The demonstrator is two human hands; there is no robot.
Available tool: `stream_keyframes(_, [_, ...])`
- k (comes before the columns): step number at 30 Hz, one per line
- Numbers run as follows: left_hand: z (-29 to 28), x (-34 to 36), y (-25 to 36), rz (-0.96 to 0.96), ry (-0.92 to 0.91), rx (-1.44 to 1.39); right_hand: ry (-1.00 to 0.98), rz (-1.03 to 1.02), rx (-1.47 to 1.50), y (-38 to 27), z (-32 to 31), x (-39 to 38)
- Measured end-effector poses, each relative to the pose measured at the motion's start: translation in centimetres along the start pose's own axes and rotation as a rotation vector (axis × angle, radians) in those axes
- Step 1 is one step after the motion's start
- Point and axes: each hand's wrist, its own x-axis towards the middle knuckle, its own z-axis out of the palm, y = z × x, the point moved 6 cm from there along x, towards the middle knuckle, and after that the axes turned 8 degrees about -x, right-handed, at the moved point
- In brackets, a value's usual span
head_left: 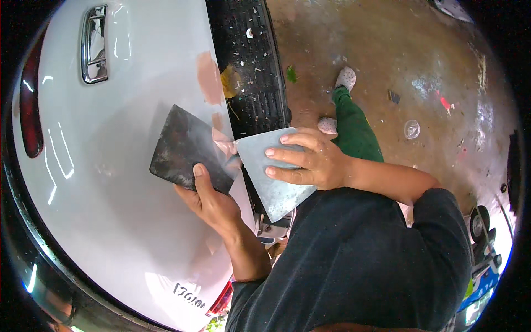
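My left hand [213, 202] grips a dark, smudged putty board [188, 146] by its near edge, thumb on top. A light grey putty spreader [274, 177], a flat four-sided sheet, is in my right hand [318, 160], several fingers pressed flat on its upper face. Pink putty [224, 145] lies at the board's right corner, where the spreader's corner meets it. Both tools are above the edge of a white car panel [127, 193]. Farther up that edge, a dull pink putty patch [208, 77] covers the paint.
A chrome handle [95, 44] and a red lamp [32, 94] are on the panel. Beside it runs a black bumper step [249, 72] with debris and a yellowish leaf [229, 82]. Another person's green trouser leg [354, 124] stands on the wet brown floor [398, 33]. A clear plastic lid [411, 129] lies there.
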Motion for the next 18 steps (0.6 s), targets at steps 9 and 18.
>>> stream_keyframes(9, [-3.0,-1.5,3.4,0.181,0.276,0.102,-0.051,0.07,0.001,0.2,2.5,-0.6])
stream_keyframes(18, [-12.1,0.9,6.1,0.486,0.039,0.202,0.176,0.623,0.304,5.3,15.3,1.0])
